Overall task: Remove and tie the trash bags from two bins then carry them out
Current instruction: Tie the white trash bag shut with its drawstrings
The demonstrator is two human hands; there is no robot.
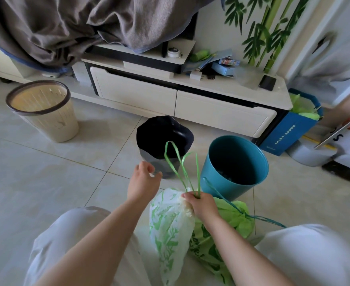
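Gripping neck of white bag [170, 223] and green drawstrings [180, 168] in right hand [203, 205]; hovering left hand [143, 180] loosely curled, empty; risking slack knot reopening, spilling onto floor [46, 182].

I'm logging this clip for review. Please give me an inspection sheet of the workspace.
Surface: pale tiled floor.
Job's things: white printed bag, neck gathered; tied green bag beside it; teal bin and beige bin with no bag showing; grey bin with black liner.
Clutter: phone and boxes on the TV stand.
Hands: right hand grips the white bag's neck and green strings; left hand loosely curled, holds nothing.
Cables: nothing seen.
Surroundings: grey blanket over the stand; blue paper bag at its end; bamboo wall picture.
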